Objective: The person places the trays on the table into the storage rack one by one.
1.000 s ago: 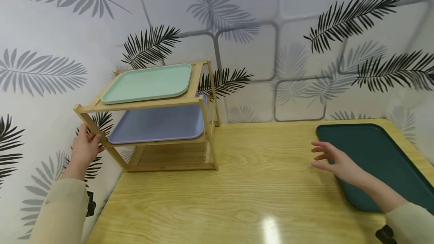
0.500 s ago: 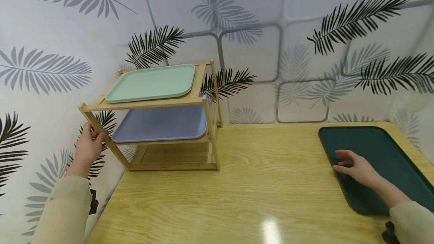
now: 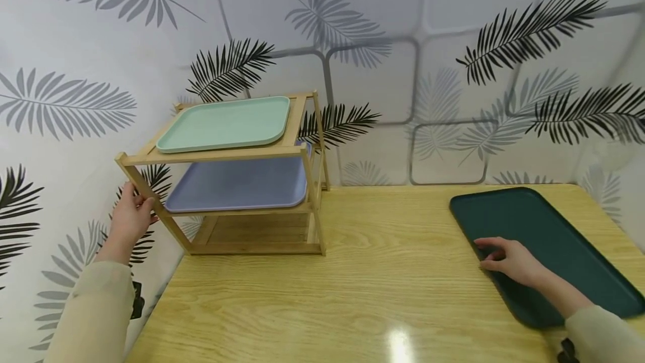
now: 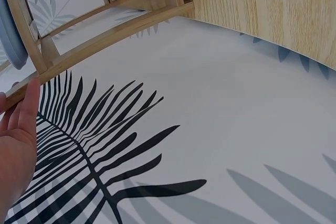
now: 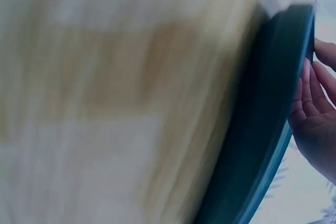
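At the left stands a wooden rack (image 3: pixel 227 248); my left hand (image 3: pixel 130 217) grips its front left post. In the left wrist view, the fingertips of that left hand (image 4: pixel 18 150) wrap the post (image 4: pixel 105 38). A mint green tray (image 3: pixel 227 123) lies on the top shelf, a lavender tray (image 3: pixel 239 184) on the shelf below. Over on the right, a dark green tray (image 3: pixel 549 240) is angled on the table. My right hand (image 3: pixel 514 262) holds its left rim, thumb and fingers at the edge; the right wrist view shows the right hand (image 5: pixel 315 98) at the tray's rim (image 5: pixel 262 114).
The wood-grain table (image 3: pixel 378 284) spreads between rack and dark green tray. A wall (image 3: pixel 363 83) with a leaf pattern rises close behind the rack and along its left side.
My right hand has reached the dark green tray's left rim, and the tray has shifted left and turned slightly. My left hand stays on the rack's post.
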A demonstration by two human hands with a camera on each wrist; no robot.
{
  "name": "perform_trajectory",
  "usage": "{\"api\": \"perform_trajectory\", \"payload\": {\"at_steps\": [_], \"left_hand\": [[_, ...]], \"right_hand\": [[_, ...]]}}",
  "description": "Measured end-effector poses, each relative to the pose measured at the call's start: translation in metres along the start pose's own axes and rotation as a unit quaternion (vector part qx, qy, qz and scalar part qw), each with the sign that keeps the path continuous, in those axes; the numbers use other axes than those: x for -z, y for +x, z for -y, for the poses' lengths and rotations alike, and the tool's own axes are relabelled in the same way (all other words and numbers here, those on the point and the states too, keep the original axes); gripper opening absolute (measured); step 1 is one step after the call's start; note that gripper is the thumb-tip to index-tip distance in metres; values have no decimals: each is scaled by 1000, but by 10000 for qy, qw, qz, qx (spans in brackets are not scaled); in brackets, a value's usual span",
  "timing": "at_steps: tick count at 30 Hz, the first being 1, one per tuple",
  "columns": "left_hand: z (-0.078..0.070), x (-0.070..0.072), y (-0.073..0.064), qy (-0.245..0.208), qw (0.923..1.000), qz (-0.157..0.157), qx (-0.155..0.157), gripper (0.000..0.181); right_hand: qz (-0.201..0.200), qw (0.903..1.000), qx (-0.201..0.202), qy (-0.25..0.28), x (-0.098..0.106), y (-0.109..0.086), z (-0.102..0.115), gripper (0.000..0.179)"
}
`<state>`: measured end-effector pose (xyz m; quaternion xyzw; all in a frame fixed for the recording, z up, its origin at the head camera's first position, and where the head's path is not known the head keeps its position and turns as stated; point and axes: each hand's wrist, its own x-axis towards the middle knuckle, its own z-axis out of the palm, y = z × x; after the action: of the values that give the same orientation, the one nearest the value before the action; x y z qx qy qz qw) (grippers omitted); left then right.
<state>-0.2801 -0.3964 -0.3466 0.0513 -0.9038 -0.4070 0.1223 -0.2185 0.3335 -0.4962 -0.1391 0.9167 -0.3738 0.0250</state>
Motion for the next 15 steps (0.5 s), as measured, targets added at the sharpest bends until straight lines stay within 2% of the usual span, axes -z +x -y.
{"api": "perform_trajectory", "payload": {"at_steps": [7, 15], "left_hand": [[1, 0, 1, 10, 10000, -48, 83, 41], [4, 1, 1, -92, 10000, 3, -32, 42]], "right_hand": [[745, 9948, 589, 357, -19, 2, 22, 42], [1551, 9809, 949, 694, -35, 3, 43, 39]]}}
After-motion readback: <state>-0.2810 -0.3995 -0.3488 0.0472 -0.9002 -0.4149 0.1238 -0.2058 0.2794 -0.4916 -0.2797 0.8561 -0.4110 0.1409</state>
